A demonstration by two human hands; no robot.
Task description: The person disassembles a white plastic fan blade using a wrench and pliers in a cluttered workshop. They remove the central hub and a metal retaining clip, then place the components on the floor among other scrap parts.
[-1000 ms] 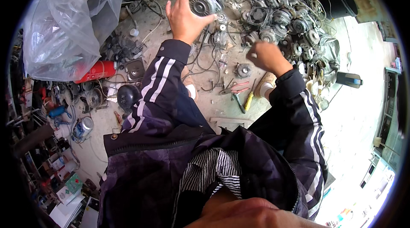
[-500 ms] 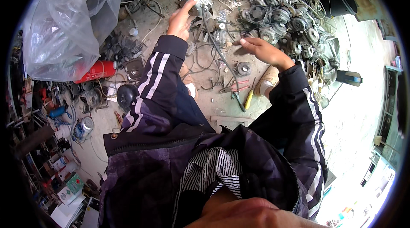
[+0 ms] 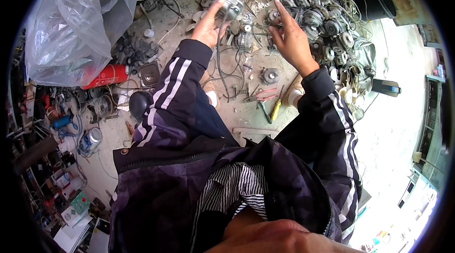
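My left hand (image 3: 206,30) grips a round silver motor (image 3: 228,4) near the top centre, thumb along its side; a grey cord (image 3: 219,63) hangs from it toward the floor. Just above it is a blurred greyish round shape. My right hand (image 3: 290,35) is open to the right of the motor, index finger stretched upward, apparently holding nothing. Between my feet lie a small motor (image 3: 269,75), red-handled pliers (image 3: 263,95), a green-handled tool (image 3: 265,113) and a yellow-handled tool (image 3: 276,110), among loose wires.
A heap of used motors and cables (image 3: 317,20) fills the upper right, beside a black bucket (image 3: 374,1). A clear plastic bag (image 3: 76,30) and red cylinder (image 3: 106,76) sit at left, with scrap parts (image 3: 95,110) below. A dark box (image 3: 386,87) lies at right.
My left hand has turned the motor onto another side, leaving the cord hanging. My right hand has risen from near the small motor to beside the held motor, its fingers now extended.
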